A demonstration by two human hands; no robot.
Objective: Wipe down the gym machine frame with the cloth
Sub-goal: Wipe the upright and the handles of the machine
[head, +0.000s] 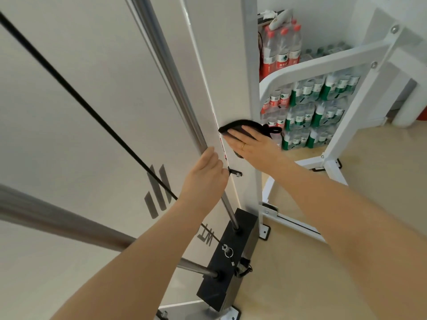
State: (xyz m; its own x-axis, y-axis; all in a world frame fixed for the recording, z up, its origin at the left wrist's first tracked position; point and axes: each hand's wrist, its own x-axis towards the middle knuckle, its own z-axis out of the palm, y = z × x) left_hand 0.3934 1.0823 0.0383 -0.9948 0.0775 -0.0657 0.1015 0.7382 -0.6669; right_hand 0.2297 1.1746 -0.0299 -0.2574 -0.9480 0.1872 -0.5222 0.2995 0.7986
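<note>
The white gym machine frame (221, 65) rises through the middle of the view as a tall upright panel. A black cloth (240, 127) lies flat against its side, pressed there by my right hand (251, 146) with fingers spread over it. A loop of the cloth hangs off to the right. My left hand (205, 174) is curled around the chrome guide rod (171, 75) just left of the panel, a little below the cloth.
A black cable (76, 100) runs diagonally down to a black weight block (231, 257) at the machine's base. A second chrome rod (57, 222) crosses at lower left. Packs of water bottles (312, 112) are stacked behind the white base struts (335, 63). The floor is beige.
</note>
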